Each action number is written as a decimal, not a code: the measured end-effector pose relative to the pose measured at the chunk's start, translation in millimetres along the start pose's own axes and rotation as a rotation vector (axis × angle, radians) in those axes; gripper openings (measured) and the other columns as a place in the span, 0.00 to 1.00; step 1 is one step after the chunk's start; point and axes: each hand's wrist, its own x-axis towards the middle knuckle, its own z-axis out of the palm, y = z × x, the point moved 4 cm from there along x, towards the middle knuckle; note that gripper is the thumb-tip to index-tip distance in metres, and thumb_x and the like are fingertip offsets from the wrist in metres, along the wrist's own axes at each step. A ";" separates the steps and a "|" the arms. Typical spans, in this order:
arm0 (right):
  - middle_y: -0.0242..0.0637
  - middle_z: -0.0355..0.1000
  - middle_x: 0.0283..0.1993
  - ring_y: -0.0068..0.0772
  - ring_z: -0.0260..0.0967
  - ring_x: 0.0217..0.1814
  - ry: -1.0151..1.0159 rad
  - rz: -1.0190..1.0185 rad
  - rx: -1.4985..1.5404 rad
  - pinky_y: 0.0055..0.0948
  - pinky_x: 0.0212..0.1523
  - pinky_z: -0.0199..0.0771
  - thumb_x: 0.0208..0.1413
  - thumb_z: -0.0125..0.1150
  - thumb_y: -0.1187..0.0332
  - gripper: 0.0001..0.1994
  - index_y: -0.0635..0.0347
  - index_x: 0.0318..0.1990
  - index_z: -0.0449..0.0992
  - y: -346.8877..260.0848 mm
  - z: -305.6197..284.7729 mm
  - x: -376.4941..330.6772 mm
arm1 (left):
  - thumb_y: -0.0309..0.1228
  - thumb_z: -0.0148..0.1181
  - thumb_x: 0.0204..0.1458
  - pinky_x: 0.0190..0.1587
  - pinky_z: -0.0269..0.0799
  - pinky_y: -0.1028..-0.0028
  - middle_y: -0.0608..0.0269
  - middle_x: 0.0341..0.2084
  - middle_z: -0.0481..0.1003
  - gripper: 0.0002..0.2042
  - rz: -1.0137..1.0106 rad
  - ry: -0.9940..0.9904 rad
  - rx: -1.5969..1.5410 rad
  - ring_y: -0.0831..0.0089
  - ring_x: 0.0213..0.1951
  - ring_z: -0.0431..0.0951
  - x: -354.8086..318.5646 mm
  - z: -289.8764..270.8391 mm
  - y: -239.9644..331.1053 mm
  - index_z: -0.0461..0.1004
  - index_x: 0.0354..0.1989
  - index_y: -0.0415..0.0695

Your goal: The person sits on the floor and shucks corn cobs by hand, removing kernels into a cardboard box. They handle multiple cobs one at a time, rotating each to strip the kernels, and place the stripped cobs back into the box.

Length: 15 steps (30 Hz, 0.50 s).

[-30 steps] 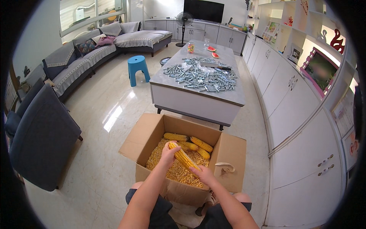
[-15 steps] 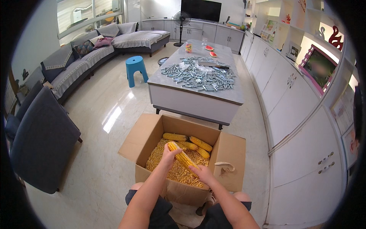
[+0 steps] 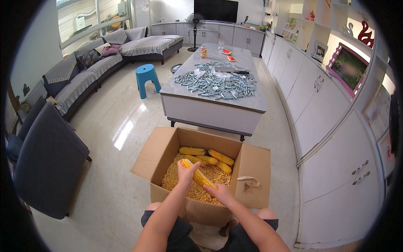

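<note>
An ear of yellow corn (image 3: 202, 178) slants between my two hands, above an open cardboard box (image 3: 163, 156). My left hand (image 3: 187, 171) wraps round its upper left end, and my right hand (image 3: 219, 193) grips the lower right end. Beneath it, loose corn kernels (image 3: 174, 178) cover the bottom of the box. Several whole ears of corn (image 3: 221, 157) lie on the kernels against the far side. A strip of pale dry husk (image 3: 248, 180) rests on the right box flap.
Beyond the box stands a grey-topped table (image 3: 174, 86) bearing a heap of small metal cylinders (image 3: 218, 84), a knife (image 3: 233, 70) and watermelon slices (image 3: 227, 52). A blue stool (image 3: 147, 80) is left of it. White cabinets (image 3: 327, 155) line the right; a dark chair (image 3: 52, 155) stands at left.
The held ear of corn has shifted slightly to the left with both hands still round its ends. The whole view has tilted a little.
</note>
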 end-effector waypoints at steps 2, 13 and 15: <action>0.42 0.70 0.24 0.37 0.69 0.28 0.009 -0.007 -0.004 0.33 0.32 0.67 0.45 0.50 0.36 0.33 0.64 0.30 0.74 2.8 1.3 0.8 | 0.26 0.68 0.37 0.32 0.70 0.75 0.59 0.33 0.65 0.30 0.030 0.028 0.064 0.73 0.33 0.70 1.0 1.2 1.2 0.54 0.47 0.37; 0.38 0.68 0.21 0.32 0.67 0.25 -0.051 0.036 0.115 0.30 0.29 0.67 0.46 0.50 0.37 0.32 0.66 0.29 0.73 6.1 6.9 10.9 | 0.20 0.62 0.38 0.33 0.71 0.72 0.58 0.37 0.62 0.29 -0.211 -0.133 -0.118 0.69 0.35 0.69 -8.2 2.0 0.1 0.51 0.47 0.42; 0.37 0.68 0.21 0.30 0.66 0.24 -0.033 0.014 0.123 0.29 0.28 0.66 0.47 0.51 0.38 0.31 0.65 0.27 0.73 2.0 9.9 9.1 | 0.20 0.63 0.38 0.33 0.71 0.72 0.58 0.36 0.63 0.30 -0.160 -0.098 -0.076 0.70 0.35 0.69 -7.6 0.4 -0.5 0.51 0.47 0.42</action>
